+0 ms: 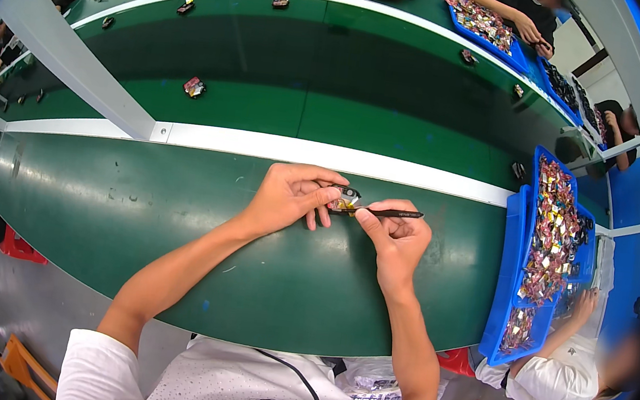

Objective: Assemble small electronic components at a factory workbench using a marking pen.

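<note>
Over the green tabletop [243,302], my left hand [282,199] pinches a small black-framed electronic part [347,194] with clear and yellowish pieces in it. Its exact kind is too small to make out. My right hand [401,246] is closed around slim black tweezers [396,214], held nearly level. Their tips point left and meet the near side of the part, close to my left fingertips. Whether the tips grip anything there cannot be seen.
Blue trays [513,272] heaped with small reddish and yellow parts stand at the right. Beyond the white rail [325,154], a green conveyor [251,108] carries scattered small assemblies, one a reddish assembly [194,87]. A co-worker's hand [585,306] is beside the trays; others sit across the belt.
</note>
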The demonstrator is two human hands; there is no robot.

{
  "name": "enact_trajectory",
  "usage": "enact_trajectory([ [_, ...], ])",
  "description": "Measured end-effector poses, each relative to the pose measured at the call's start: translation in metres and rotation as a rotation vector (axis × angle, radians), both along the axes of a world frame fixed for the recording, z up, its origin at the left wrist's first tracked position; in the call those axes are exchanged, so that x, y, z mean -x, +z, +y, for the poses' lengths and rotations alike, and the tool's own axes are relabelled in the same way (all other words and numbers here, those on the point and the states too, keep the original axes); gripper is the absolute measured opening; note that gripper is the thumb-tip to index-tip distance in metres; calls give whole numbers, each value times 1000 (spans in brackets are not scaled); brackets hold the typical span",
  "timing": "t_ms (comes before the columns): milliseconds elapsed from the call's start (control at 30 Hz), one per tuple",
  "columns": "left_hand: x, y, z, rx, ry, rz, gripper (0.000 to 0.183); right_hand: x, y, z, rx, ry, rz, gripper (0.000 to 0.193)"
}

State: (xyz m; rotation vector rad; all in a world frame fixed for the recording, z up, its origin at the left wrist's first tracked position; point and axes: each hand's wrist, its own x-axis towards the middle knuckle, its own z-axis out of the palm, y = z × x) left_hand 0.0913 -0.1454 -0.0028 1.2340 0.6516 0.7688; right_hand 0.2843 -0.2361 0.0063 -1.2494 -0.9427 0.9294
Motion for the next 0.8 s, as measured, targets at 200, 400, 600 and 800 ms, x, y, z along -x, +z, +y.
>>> enact_trajectory([
  [200, 4, 0, 5, 21, -68, -6, 28, 7, -1, 0, -211, -59, -210, 14],
  [400, 5, -2, 4, 9, -67, -20, 26, 9, 0, -1, -249, -62, -344, 13],
  [600, 3, 1, 2, 0, -40, -9, 26, 9, -2, 0, -279, -70, -375, 12],
  [800, 3, 1, 2, 6, -23, -8, 25, 10, -2, 0, -267, -91, -370, 13],
])
